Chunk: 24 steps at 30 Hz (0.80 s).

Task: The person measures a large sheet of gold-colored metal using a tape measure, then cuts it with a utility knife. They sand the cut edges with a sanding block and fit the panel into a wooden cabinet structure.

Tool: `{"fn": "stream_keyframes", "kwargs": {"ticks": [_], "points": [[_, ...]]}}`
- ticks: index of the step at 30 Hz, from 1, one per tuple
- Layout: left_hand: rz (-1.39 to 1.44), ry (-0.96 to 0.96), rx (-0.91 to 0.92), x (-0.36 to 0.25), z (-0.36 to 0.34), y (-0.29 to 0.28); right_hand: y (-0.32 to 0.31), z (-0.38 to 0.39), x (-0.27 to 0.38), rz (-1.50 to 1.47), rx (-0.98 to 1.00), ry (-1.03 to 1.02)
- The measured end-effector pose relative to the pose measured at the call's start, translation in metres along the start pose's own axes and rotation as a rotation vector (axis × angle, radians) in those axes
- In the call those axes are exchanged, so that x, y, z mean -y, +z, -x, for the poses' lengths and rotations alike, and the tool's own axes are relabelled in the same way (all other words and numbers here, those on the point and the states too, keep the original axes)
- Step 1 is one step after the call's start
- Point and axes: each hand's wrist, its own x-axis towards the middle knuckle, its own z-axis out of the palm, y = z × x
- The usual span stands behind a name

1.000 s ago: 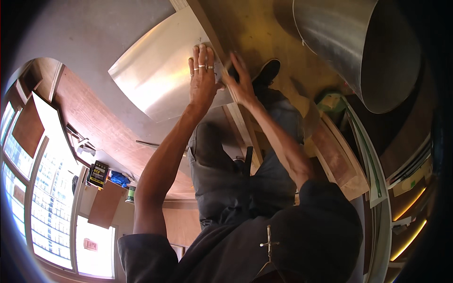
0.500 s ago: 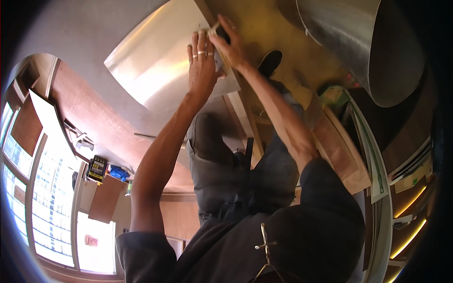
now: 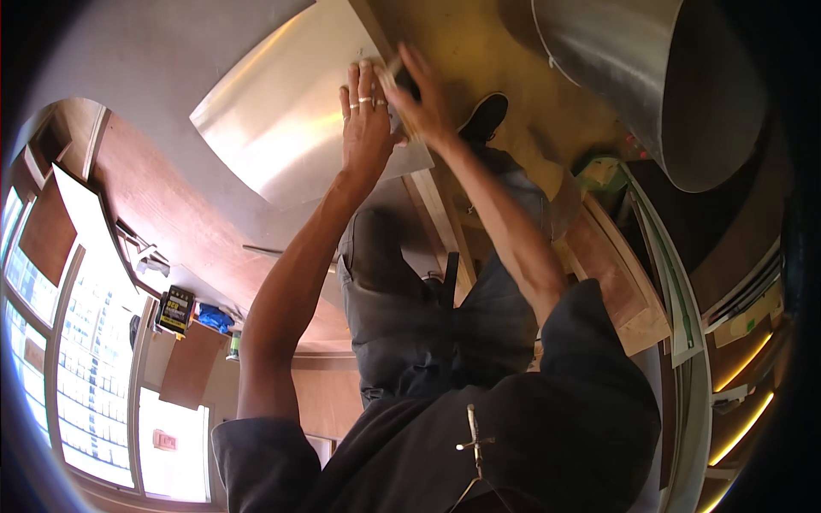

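Note:
A shiny, bowed metal sheet lies on the grey bench top, along its wooden edge. My left hand presses flat on the sheet near its right side, fingers stretched out, with rings on them. Close beside it, my right hand is at the sheet's right edge, smeared by motion. Its thumb and fingers bend around something small and pale at that edge, too blurred to name.
A large rolled metal sheet stands at the far right. Below it are wooden boards and stacked panels. My shoe is on the yellowish floor. A black box and a blue bundle sit by the windows at left.
My right hand has shifted slightly toward me along the sheet's edge. My left hand stays pressed on the sheet.

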Motion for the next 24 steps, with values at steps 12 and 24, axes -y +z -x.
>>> {"fn": "stream_keyframes", "kwargs": {"ticks": [12,24], "points": [[0.039,0.015,0.039,0.001,0.001,-0.003,0.007,-0.019,0.015,0.031,-0.054,-0.009],[0.001,0.021,0.021,-0.002,0.003,0.001,0.012,-0.103,0.033,-0.252,0.047,0.044]]}}
